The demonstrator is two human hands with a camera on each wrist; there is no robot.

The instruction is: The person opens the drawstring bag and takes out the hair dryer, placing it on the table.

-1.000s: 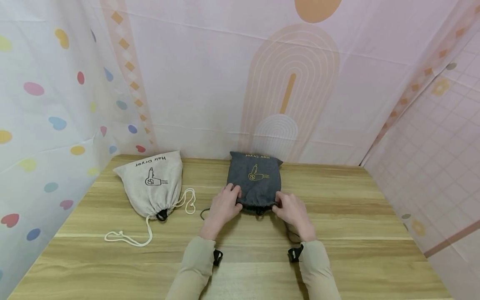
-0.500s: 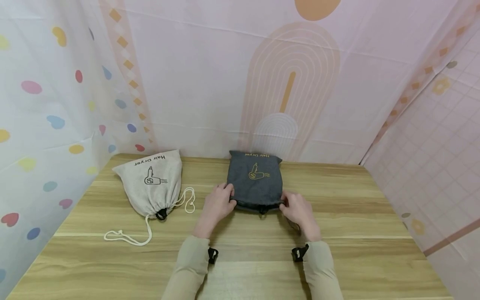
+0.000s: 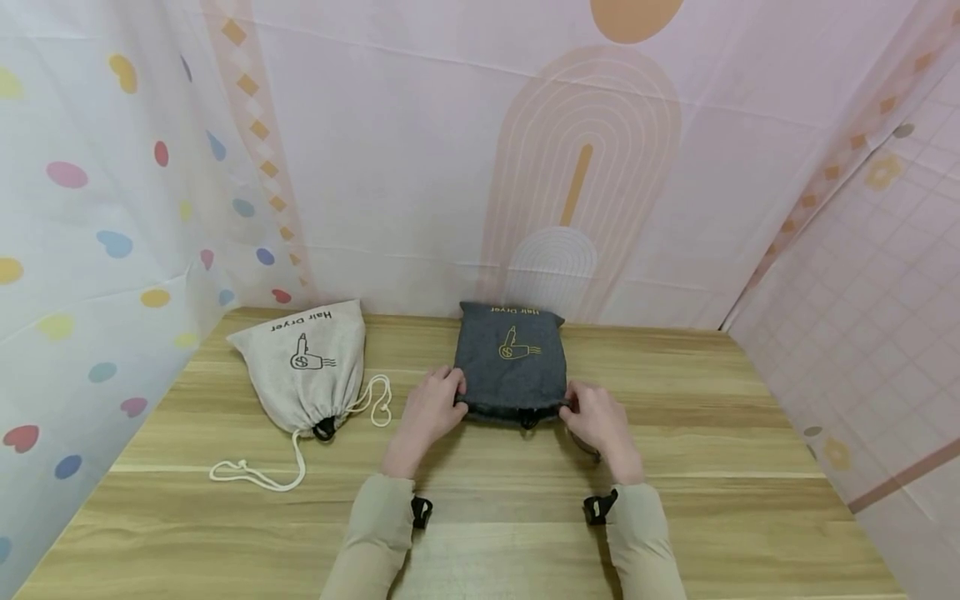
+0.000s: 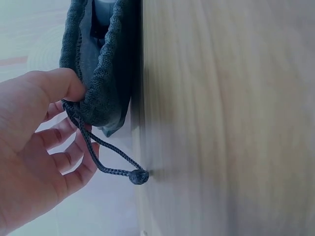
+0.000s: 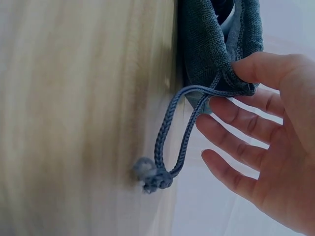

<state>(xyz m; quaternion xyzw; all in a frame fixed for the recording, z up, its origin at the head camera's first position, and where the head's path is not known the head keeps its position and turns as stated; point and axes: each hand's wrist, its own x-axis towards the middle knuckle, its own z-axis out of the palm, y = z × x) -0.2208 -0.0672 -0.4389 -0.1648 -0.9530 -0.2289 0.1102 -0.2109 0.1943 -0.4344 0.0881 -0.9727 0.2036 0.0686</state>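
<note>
A dark grey drawstring bag (image 3: 510, 367) with a yellow hair dryer print lies near the back of the table, its mouth facing me. My left hand (image 3: 432, 406) pinches the left corner of the mouth between thumb and fingers. At the right corner, my right hand (image 3: 597, 417) pinches the hem the same way. The mouth is spread, and something dark shows inside it; most of the contents are hidden. A knotted cord loop (image 4: 115, 162) hangs from the left corner in the left wrist view. Another knotted cord (image 5: 170, 132) hangs by my right fingers in the right wrist view.
To the left lies a beige drawstring bag (image 3: 311, 367) with a black hair dryer print, gathered at its mouth. Its white cords (image 3: 258, 477) trail on the wooden table (image 3: 712, 500). Patterned curtains (image 3: 405, 167) hang behind and on both sides.
Both hands have moved apart, left hand leftward and right hand rightward. The dark bag's gathered mouth has been pulled wider and flatter. The beige bag has stayed in place.
</note>
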